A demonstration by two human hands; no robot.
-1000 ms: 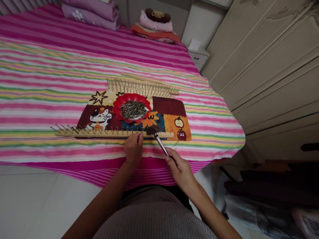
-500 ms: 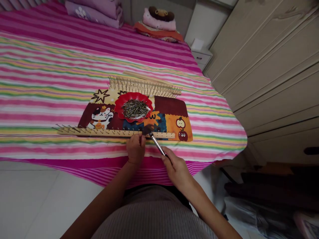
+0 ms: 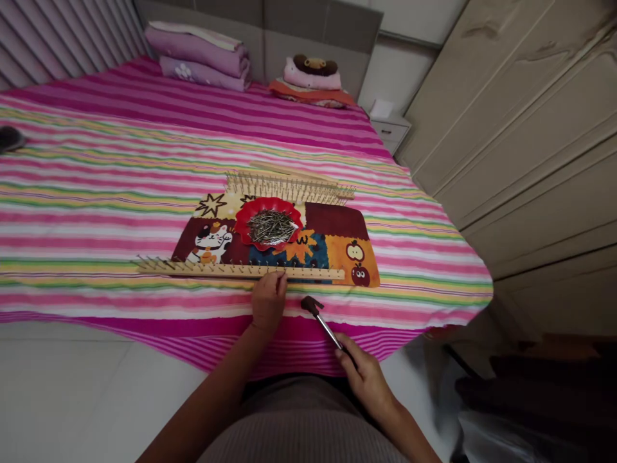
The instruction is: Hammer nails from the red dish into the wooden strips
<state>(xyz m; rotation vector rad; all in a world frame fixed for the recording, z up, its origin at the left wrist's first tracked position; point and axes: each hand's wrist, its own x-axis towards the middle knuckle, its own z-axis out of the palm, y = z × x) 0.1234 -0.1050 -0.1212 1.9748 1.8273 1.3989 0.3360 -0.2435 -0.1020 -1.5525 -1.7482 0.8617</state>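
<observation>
One hammer (image 3: 327, 329) is clamped in the right fingers (image 3: 351, 347); left fingers (image 3: 272, 281) bunch together at a nailed strip (image 3: 212, 270).

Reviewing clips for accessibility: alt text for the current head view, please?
A person's right hand holds a hammer while the left hand is at a nail-studded wooden strip. Beyond it, a red dish of nails sits on a patterned mat over striped fabric.

The room is dim and gray. The striped bed cover (image 3: 87, 209) looks brightest. Toward four o'clock, it gets almost black. The metal part of the hammer (image 3: 328, 329) shines a little. The wide lens makes the wardrobe (image 3: 520, 141) at two o'clock lean. Tiny nails (image 3: 270, 226) look fuzzy.
</observation>
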